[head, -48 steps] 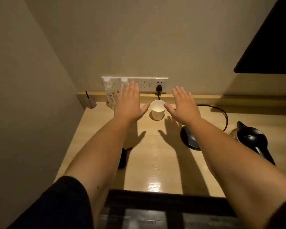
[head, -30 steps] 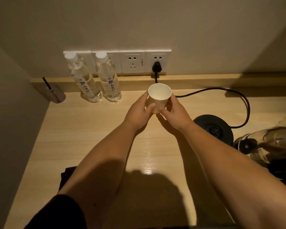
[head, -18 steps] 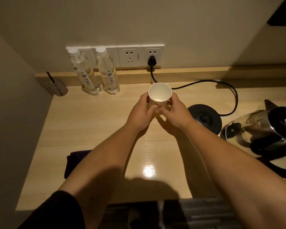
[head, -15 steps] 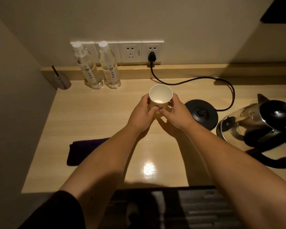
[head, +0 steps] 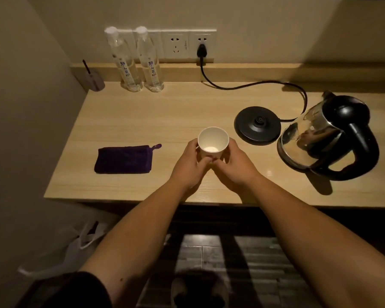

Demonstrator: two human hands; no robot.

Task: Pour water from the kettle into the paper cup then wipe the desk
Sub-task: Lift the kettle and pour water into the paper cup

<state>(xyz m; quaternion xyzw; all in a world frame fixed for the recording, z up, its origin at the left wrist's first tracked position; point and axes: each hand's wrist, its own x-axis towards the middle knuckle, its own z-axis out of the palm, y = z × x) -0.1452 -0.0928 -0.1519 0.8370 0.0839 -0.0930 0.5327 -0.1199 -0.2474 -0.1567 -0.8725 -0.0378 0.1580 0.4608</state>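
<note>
A white paper cup (head: 213,142) stands upright near the middle of the wooden desk (head: 142,116), empty as far as I can see. My left hand (head: 190,166) and my right hand (head: 236,167) wrap around its lower part from both sides, fingertips meeting in front. A glass kettle (head: 327,138) with a black lid and handle sits off its base at the right. A folded dark purple cloth (head: 123,159) lies to the left of the cup.
The black kettle base (head: 257,125) lies between cup and kettle, its cord (head: 242,86) running to a wall socket (head: 201,46). Two water bottles (head: 138,61) stand at the back left beside a small holder (head: 95,78). A white bag (head: 76,247) lies on the floor.
Both hands closed on the cup at the back of the desk and drew it toward the front edge. The view pulled back, revealing the cloth and the whole kettle.
</note>
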